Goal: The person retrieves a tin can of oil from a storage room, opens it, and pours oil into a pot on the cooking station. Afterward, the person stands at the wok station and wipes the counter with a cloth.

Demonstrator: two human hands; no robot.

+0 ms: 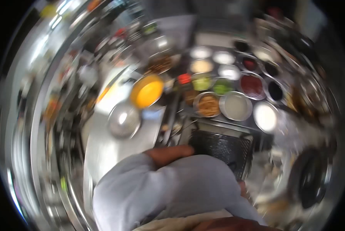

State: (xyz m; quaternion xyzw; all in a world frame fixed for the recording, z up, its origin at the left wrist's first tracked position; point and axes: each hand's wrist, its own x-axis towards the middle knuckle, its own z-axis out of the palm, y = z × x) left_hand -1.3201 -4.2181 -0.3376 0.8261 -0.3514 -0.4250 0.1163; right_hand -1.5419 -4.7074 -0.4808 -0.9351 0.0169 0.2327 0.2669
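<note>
The whole view is smeared by motion. My left hand [185, 150] reaches in from the white sleeve, at the near left corner of a dark, wet-looking flat cooking surface [221, 151]. I cannot tell whether it touches that surface, and its fingers are not clear. Only a sliver of my right hand [242, 187] shows past the other side of my body; what it holds, if anything, is hidden. Beyond the dark surface stand a bowl of brown pieces [208, 106] and a bowl of pale liquid [236, 106].
On the left, a steel counter [114, 156] bears a metal bowl [124, 120] and a bowl of orange-yellow contents [147, 91]. Several ingredient bowls fill the back, including one with dark red contents [252, 85]. A round black object [309, 177] stands at right.
</note>
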